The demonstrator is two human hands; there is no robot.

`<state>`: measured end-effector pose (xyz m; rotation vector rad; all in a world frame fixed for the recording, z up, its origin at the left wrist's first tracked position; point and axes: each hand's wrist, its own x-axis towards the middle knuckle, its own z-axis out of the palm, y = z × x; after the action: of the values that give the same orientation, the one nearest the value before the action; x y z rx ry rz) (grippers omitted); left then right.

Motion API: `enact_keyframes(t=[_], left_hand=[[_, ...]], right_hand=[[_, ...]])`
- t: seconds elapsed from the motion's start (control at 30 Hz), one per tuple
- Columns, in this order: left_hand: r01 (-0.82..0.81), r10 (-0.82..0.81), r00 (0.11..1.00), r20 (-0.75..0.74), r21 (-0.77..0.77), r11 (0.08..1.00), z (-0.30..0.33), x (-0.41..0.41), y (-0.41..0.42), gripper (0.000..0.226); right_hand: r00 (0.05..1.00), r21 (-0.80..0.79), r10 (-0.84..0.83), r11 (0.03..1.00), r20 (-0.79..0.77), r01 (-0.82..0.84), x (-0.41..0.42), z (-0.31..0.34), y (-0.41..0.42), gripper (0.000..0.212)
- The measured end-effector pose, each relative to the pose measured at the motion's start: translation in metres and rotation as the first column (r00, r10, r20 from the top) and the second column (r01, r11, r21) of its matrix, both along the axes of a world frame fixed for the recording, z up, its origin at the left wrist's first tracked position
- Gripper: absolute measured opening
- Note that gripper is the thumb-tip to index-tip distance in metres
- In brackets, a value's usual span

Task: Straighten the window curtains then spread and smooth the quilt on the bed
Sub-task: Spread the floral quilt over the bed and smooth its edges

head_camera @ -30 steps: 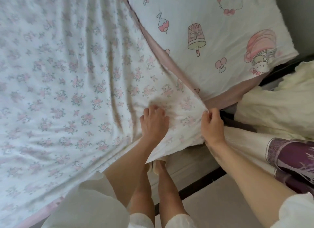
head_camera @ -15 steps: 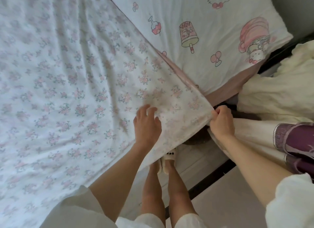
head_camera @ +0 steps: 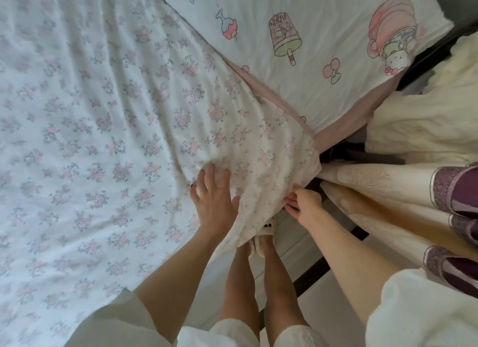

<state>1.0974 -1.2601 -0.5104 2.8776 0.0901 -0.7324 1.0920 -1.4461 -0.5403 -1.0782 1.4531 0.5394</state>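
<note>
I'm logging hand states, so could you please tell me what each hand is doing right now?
Left hand: open, flat on the white floral quilt.
Right hand: at the quilt's hanging edge, grip cannot be told.

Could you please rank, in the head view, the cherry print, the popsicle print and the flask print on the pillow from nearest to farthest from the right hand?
From the right hand:
1. Cherry print, lower right of the pillow.
2. Popsicle print, middle.
3. Flask print, far left.

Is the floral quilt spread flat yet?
Mostly spread, not smooth: the floral quilt shows wrinkles, and its corner bunches near the left hand.
</note>
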Motion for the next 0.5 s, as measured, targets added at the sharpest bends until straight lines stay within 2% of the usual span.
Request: enact_keyframes(t=[0.17, 0.2, 0.33, 0.43, 0.5], left_hand=[[0.007, -0.009, 0.999, 0.037, 0.028, 1.0, -0.003, 0.009, -0.003, 0.046], [0.009, -0.01, 0.999, 0.039, 0.023, 1.0, -0.003, 0.011, -0.004, 0.045], [0.035, -0.035, 0.998, 0.043, 0.001, 0.999, -0.003, 0.013, -0.01, 0.045], [0.108, -0.105, 0.992, 0.068, -0.036, 0.994, 0.0, 0.011, -0.011, 0.048], [0.154, -0.149, 0.985, 0.084, -0.062, 0.986, 0.002, 0.014, -0.011, 0.048]], right_hand=[[0.996, -0.17, 0.086, 0.982, 0.006, -0.084, -0.005, -0.012, -0.02, 0.018], [0.998, -0.179, 0.068, 0.982, 0.005, -0.067, -0.01, -0.014, -0.022, 0.018], [0.981, -0.152, -0.195, 0.969, 0.004, 0.193, -0.016, -0.015, -0.035, 0.01], [0.967, -0.191, -0.249, 0.948, 0.045, 0.253, -0.022, -0.014, -0.057, 0.012], [0.971, -0.194, -0.23, 0.952, 0.067, 0.238, -0.023, -0.017, -0.067, 0.015]])
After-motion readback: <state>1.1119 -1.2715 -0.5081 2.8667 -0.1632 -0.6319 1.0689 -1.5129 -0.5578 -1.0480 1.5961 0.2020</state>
